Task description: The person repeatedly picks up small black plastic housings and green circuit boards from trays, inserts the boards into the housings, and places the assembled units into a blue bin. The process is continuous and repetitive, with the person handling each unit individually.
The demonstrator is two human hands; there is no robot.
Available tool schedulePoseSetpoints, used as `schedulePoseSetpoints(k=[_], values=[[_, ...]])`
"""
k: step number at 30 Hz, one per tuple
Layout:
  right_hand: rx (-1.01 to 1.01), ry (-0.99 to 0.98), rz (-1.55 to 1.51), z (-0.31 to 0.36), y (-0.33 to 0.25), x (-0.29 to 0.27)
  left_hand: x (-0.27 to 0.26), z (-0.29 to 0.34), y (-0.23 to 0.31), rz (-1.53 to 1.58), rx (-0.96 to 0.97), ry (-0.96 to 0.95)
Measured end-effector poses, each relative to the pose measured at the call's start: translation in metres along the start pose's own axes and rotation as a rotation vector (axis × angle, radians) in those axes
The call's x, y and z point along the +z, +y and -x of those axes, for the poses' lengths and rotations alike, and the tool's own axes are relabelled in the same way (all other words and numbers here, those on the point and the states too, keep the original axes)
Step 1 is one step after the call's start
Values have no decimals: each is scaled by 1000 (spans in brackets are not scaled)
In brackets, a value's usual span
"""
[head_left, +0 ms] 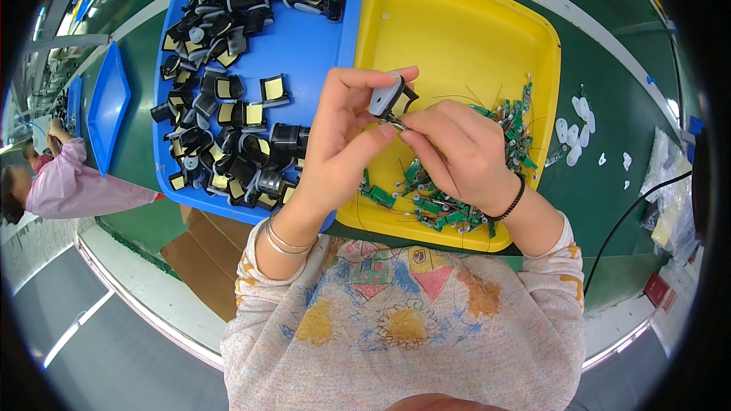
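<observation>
My left hand [344,129] pinches a small black and grey plastic part [388,97] between thumb and fingers, held above the gap between the two trays. My right hand [461,152] meets it from the right, its fingertips closed on a tiny piece at the part's lower edge; what that piece is I cannot tell. A blue tray [304,42] on the left holds several black parts with yellow faces [228,106]. A yellow tray [457,30] on the right holds a heap of small green circuit boards with thin wires [442,205] under my right wrist.
The trays lie on a green workbench [609,183]. Small white pieces [575,133] are scattered right of the yellow tray, near a black cable [624,221] and a clear bag [670,190]. Another blue tray [106,103] leans at far left, beside a person in a pink top [68,183].
</observation>
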State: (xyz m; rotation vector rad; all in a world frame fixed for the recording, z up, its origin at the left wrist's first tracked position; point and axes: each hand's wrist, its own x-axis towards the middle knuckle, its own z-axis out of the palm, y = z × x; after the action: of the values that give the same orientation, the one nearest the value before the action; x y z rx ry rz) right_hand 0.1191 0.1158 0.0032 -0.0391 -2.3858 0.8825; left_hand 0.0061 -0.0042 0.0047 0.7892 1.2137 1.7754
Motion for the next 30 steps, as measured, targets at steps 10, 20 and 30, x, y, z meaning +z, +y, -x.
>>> schedulePoseSetpoints(k=[10, 20, 30], values=[[241, -78, -487, -3, -2, -8, -16, 1, -3, -97, 70, -49], [267, -192, -560, -3, 1, -4, 1, 1, 7, -9, -61, -11], [247, -237, -408, -20, -4, -4, -6, 3, 4, -280, 63, 45]])
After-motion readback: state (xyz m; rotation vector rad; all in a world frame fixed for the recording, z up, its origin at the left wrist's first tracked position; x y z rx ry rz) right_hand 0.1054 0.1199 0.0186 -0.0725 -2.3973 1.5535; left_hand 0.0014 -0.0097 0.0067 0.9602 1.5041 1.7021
